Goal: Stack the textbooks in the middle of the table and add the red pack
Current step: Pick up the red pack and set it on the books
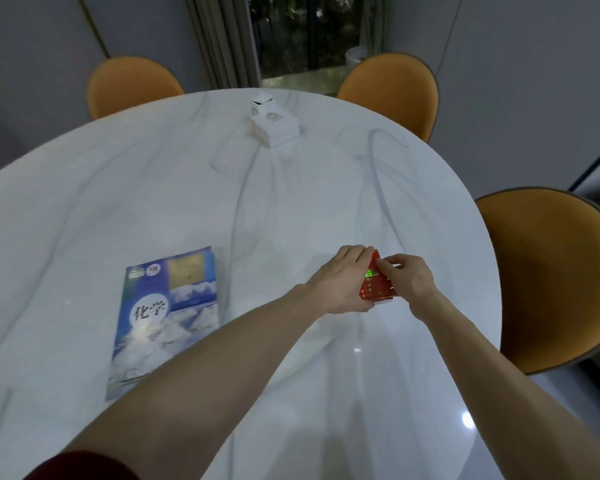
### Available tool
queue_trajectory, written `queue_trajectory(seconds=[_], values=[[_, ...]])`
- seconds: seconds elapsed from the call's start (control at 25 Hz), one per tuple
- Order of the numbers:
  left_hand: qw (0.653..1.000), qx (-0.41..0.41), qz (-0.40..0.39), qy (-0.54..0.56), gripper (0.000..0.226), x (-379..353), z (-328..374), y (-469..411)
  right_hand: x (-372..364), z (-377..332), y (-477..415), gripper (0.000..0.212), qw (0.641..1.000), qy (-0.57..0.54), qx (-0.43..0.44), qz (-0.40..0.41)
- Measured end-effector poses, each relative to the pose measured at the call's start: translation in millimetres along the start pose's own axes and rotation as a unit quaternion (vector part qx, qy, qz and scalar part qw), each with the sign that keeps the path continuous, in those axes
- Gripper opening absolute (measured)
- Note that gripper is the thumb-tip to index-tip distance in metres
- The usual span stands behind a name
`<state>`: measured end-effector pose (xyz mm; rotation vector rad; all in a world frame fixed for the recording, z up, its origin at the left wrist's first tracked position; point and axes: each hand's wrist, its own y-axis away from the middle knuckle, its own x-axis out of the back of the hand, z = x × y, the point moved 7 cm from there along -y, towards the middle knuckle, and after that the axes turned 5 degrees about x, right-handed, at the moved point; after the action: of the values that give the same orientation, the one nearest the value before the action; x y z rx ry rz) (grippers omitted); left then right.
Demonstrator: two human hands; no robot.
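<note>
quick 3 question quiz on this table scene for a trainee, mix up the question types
1. True or false: both hands hold the red pack.
2. The textbook lies to which side of the pack? A) left B) right C) under it
3. What colour are the chairs around the table?

Key:
1. True: left hand and right hand both grip it.
2. A
3. Orange

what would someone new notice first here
Both hands, left and right, grip a shiny red pack right of the table's middle. A blue textbook lies flat to the left, and a white box sits at the far side.
</note>
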<state>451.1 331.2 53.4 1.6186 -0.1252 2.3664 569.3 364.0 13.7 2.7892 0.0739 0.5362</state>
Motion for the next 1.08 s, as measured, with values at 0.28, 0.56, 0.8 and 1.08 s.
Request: queue_trajectory(seconds=[0.28, 0.56, 0.8, 1.08], values=[[0.997, 0.080, 0.020, -0.008, 0.087, 49.5, -77.2, 93.8, -108.6, -55.6, 48.5, 0.029, 0.991, -0.020, 0.031, -0.130], [0.977, 0.202, 0.063, -0.009, 0.086, 98.5, -169.5, 210.9, -244.6, -111.5, 117.1, 0.025, 0.967, -0.001, 0.061, -0.246], [0.968, 0.241, 0.071, -0.014, 0.088, 119.1, -236.6, 301.0, -344.7, -131.9, 177.5, 0.019, 0.957, 0.016, 0.066, -0.282], [0.968, 0.235, 0.089, -0.001, 0.082, 126.7, -318.8, 389.4, -447.4, -138.1, 232.5, 0.025, 0.955, 0.050, 0.066, -0.285]])
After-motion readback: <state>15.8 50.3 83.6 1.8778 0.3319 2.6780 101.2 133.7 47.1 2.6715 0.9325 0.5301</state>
